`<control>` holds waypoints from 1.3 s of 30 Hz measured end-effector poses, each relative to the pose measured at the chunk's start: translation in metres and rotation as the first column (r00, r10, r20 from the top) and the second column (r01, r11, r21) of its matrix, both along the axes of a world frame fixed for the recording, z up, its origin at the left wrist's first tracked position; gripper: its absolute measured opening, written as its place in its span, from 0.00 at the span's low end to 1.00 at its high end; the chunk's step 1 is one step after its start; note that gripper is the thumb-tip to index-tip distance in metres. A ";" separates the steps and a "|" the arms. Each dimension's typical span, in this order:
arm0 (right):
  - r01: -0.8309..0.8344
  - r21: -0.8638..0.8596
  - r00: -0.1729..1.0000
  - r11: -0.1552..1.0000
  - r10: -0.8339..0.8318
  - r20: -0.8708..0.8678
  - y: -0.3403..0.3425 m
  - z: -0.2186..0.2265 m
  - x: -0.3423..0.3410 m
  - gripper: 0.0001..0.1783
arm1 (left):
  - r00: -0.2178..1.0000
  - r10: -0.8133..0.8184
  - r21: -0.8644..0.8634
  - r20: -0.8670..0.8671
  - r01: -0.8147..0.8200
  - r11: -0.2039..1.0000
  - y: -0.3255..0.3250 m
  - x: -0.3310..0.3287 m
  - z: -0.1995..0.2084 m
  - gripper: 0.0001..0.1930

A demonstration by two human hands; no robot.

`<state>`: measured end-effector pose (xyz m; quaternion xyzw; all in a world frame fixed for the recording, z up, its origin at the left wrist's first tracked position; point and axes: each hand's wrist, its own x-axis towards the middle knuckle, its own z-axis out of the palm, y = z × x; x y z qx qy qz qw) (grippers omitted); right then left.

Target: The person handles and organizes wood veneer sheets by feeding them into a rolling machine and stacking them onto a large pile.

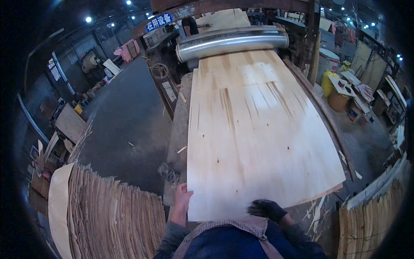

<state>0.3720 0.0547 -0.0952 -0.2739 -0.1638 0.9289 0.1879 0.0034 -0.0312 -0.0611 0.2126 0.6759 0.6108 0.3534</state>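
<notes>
A broad, pale wood veneer sheet (258,151) with brown streaks and small knots lies in front of me. Its far end reaches a shiny metal roller (233,42). My left hand (183,199), bare, is closed at the sheet's near left edge, fingers against the rim. In a dark glove, my right hand (266,209) rests flat on the sheet near its front edge, fingers stretched to the left and slightly blurred. Under the sheet's near right corner, the edge of another layer (321,193) shows.
Tall stacks of veneer sheets stand at the near left (116,211) and near right (375,216). A handwheel (159,71) sits left of the roller. Wood scraps (317,213) litter the floor at right. Another person (189,26) is beyond the roller.
</notes>
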 end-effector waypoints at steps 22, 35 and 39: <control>0.142 0.246 0.990 0.959 -0.136 -0.040 0.114 -0.033 -0.039 0.16 | 0.638 -0.371 -0.558 -0.674 -0.112 0.822 0.019 0.001 -0.017 0.38; 0.241 0.091 0.968 0.966 -0.233 -0.087 0.190 0.001 -0.133 0.14 | 0.878 -0.178 -0.297 -0.444 0.043 0.954 -0.016 -0.004 -0.072 0.34; 0.129 0.208 0.980 0.970 -0.092 -0.176 0.122 -0.038 -0.089 0.22 | 0.972 -0.204 -0.138 -0.119 0.187 0.973 0.002 0.014 -0.022 0.31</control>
